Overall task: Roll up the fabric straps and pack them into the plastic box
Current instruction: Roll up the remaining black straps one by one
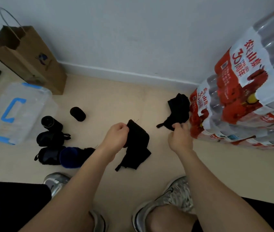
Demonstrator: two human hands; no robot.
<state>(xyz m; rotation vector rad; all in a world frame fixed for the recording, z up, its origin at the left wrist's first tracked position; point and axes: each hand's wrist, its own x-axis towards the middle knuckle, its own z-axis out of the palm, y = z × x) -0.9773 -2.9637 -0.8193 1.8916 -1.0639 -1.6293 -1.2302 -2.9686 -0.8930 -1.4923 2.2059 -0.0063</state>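
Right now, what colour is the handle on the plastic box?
Blue. The handle on the clear plastic box shows best in the head view.

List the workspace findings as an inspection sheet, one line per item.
Surface: beige floor, hard and flat.
Job's things: plastic box at left, lid on; rolled straps lie beside it, along with a blue roll; near strap and far strap are unrolled.
Clutter: brown paper bag stands by the wall.
Grippers: left hand grips the near strap; right hand pinches an end of the far strap.
Cables: nothing seen.
Surroundings: stacked bottled-water packs at right, pale wall, the person's sneakers.
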